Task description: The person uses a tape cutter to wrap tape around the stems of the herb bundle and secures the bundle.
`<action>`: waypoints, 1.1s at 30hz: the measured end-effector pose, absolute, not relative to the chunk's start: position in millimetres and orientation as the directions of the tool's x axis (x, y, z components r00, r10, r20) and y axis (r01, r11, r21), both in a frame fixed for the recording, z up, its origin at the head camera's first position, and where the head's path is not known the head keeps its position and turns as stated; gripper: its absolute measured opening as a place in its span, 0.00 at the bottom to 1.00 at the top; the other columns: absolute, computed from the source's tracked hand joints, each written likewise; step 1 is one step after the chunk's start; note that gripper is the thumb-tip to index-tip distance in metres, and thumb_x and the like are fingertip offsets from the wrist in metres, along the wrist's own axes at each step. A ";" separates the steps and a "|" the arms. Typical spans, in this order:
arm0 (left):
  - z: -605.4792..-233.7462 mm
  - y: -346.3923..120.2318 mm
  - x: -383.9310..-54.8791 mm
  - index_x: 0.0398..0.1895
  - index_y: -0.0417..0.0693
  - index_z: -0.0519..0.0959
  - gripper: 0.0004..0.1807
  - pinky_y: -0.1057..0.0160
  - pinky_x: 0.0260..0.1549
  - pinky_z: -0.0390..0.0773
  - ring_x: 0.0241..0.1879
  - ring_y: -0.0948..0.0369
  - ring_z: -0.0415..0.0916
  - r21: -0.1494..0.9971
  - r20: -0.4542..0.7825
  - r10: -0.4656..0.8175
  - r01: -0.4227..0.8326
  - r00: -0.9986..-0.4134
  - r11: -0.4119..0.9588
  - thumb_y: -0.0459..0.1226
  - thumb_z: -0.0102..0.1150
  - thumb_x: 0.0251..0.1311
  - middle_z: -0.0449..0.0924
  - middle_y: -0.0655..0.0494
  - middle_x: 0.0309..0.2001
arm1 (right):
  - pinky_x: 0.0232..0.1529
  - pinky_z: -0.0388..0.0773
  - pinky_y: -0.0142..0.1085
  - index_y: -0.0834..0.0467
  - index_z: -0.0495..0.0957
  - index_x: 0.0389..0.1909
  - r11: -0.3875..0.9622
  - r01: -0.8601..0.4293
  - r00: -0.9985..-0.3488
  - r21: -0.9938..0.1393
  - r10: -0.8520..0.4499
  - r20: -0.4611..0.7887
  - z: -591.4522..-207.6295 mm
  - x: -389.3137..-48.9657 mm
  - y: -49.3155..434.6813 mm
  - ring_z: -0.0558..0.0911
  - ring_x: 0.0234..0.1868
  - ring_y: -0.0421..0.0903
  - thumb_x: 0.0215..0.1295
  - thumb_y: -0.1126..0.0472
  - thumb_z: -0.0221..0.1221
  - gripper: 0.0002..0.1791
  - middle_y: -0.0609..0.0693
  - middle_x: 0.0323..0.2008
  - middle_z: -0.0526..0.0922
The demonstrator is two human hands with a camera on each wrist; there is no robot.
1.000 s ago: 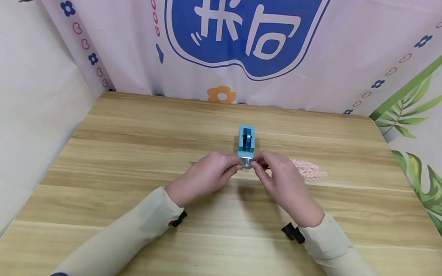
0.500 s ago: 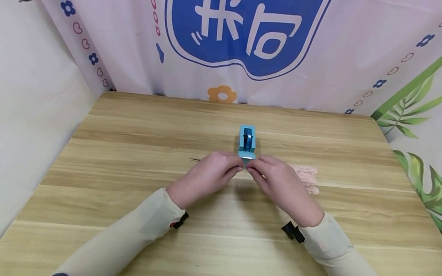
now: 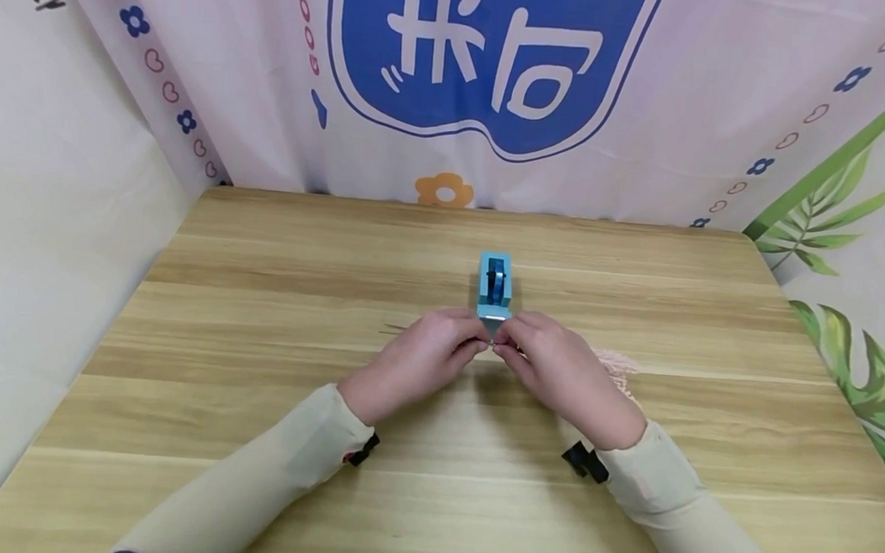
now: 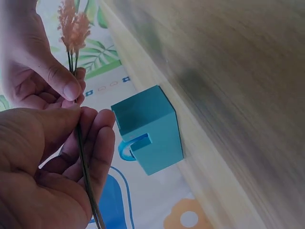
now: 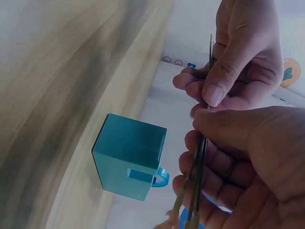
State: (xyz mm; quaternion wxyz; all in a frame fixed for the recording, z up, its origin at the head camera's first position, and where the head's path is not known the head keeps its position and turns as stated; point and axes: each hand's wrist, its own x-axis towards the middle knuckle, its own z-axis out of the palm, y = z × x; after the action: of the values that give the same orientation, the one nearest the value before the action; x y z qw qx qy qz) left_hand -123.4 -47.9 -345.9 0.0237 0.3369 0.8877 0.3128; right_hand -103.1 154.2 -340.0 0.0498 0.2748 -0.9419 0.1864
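Observation:
Pink fluffy flower sprigs (image 4: 74,31) on thin dark stems (image 4: 86,176) lie across both hands. My left hand (image 3: 416,354) pinches the stems between thumb and fingers. Close beside it, my right hand (image 3: 558,370) pinches them nearer the pink heads, the fingertips of both hands almost meeting. In the head view, the pink heads (image 3: 620,368) show beyond the right hand and the stem ends (image 3: 393,330) past the left. A blue tape dispenser (image 3: 495,283) stands just behind the fingertips, its tape roll (image 5: 162,177) visible. Whether tape is on the stems is too small to tell.
The wooden table (image 3: 263,259) spreads around the hands, with its back edge close to a printed curtain (image 3: 272,92). Small black wrist cameras (image 3: 585,463) sit at both sleeve cuffs.
My fingertips have come together and moved slightly back from the dispenser's front toward the body. The pink heads have turned and shifted behind the right hand. The dispenser stays put.

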 end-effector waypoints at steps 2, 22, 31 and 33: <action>-346.2 -47.8 -123.1 0.47 0.45 0.88 0.07 0.60 0.49 0.86 0.43 0.61 0.82 0.578 0.175 0.604 0.578 -0.777 0.576 0.33 0.64 0.71 0.89 0.54 0.45 | 0.40 0.82 0.37 0.56 0.86 0.43 0.776 -0.539 -0.842 -0.327 -0.499 0.204 -339.5 -102.9 154.3 0.81 0.38 0.40 0.71 0.61 0.67 0.04 0.46 0.39 0.86; -359.8 -45.7 -121.3 0.43 0.43 0.89 0.05 0.60 0.44 0.85 0.39 0.61 0.80 0.660 0.131 0.517 0.464 -0.846 0.591 0.32 0.65 0.70 0.88 0.54 0.41 | 0.40 0.82 0.36 0.57 0.88 0.41 0.758 -0.547 -0.831 -0.356 -0.543 0.121 -340.7 -112.7 162.6 0.81 0.34 0.38 0.70 0.62 0.68 0.04 0.45 0.37 0.88; -363.8 -44.3 -129.2 0.38 0.45 0.86 0.06 0.63 0.38 0.80 0.34 0.62 0.75 0.566 0.013 0.550 0.459 -0.835 0.685 0.32 0.61 0.73 0.85 0.55 0.36 | 0.42 0.83 0.38 0.57 0.87 0.38 0.796 -0.510 -0.848 -0.327 -0.529 0.036 -347.3 -117.1 169.1 0.80 0.34 0.39 0.72 0.65 0.64 0.04 0.46 0.33 0.86; -363.8 -42.9 -129.9 0.36 0.45 0.85 0.06 0.64 0.37 0.79 0.33 0.62 0.75 0.516 -0.010 0.557 0.473 -0.830 0.714 0.32 0.61 0.73 0.83 0.55 0.35 | 0.42 0.83 0.38 0.56 0.87 0.37 0.797 -0.516 -0.843 -0.313 -0.537 0.023 -350.5 -119.1 168.4 0.81 0.34 0.39 0.72 0.64 0.64 0.04 0.46 0.33 0.86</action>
State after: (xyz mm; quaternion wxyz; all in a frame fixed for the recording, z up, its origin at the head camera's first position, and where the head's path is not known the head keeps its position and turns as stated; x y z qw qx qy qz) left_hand -129.9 -42.9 -363.8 0.0825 0.2793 0.9222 0.2545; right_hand -119.1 168.4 -350.5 -0.0336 0.2780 -0.9474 0.1552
